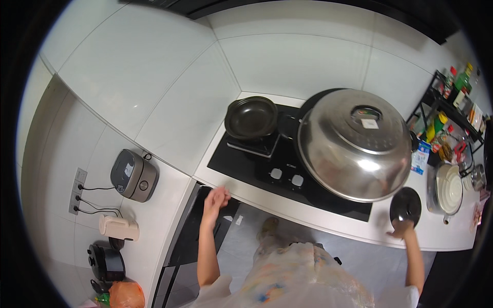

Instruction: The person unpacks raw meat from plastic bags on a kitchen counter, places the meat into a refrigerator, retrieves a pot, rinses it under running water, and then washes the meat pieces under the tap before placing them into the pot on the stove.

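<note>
My right hand (403, 230) grips the near edge of a dark, glossy round lid or dish (405, 206) over the right end of the white counter. Some of its fingers are hidden. Loosely bent and holding nothing, my left hand (217, 198) hovers by the counter's front edge, left of the hob knobs. A black glass cooktop (246, 163) lies before me. On its left burner sits a dark lidless pot (252, 117). A large wok on the right is covered by a domed steel lid (346, 154) with a black handle (366, 112).
At the right stand a black rack (443, 104) of bottles, a packet (421, 157) and stacked pale bowls (448, 188). A rice cooker (134, 175), beige kettle (119, 227), black pressure cooker (107, 263) and orange bag (126, 295) line the left counter. A range hood (327, 7) overhangs the back.
</note>
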The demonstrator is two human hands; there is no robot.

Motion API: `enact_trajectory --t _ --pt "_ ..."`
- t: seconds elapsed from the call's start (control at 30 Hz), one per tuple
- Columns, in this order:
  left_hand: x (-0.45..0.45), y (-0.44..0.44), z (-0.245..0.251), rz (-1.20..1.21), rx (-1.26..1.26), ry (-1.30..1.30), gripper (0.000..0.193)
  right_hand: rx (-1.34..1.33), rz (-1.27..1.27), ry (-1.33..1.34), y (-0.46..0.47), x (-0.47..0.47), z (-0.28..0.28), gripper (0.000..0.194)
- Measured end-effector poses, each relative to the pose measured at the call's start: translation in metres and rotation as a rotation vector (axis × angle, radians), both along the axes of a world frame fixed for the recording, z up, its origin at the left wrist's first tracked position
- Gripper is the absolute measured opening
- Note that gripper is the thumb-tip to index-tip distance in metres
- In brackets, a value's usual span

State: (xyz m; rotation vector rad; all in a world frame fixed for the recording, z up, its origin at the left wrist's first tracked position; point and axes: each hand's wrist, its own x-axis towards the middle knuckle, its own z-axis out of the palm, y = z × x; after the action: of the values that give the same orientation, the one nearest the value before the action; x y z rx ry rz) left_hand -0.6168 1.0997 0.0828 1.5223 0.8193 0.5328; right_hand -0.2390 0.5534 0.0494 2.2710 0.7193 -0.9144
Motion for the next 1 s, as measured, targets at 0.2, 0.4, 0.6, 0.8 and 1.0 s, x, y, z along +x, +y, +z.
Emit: enact_trajectory --t 0.2,0.4,0.6,0.8,1.0 --pt "0.145 0.204 0.018 -0.029 0.668 0.136 0.034 1.06 -0.072 0.545 0.219 -0.134 0.044 0.038" --pt "0.27 0.323 -0.003 -0.156 1.236 0.749 0.056 1.533 -0.57 0.372 0.457 -0.112 0.012 0.039" --pt "0.318 0.363 -0.027 -0.348 1.304 0.713 0.066 1.455 -0.849 0.089 0.55 -0.057 -0.026 0.054" --pt "0.328 0.391 -0.061 -0.406 1.005 0.235 0.052 1.48 -1.023 0.147 0.575 -0.057 -0.025 0.046" --pt "0.319 0.395 -0.074 -0.397 0.931 0.011 0.041 1.577 -1.185 0.251 0.572 -0.076 -0.012 0.047"
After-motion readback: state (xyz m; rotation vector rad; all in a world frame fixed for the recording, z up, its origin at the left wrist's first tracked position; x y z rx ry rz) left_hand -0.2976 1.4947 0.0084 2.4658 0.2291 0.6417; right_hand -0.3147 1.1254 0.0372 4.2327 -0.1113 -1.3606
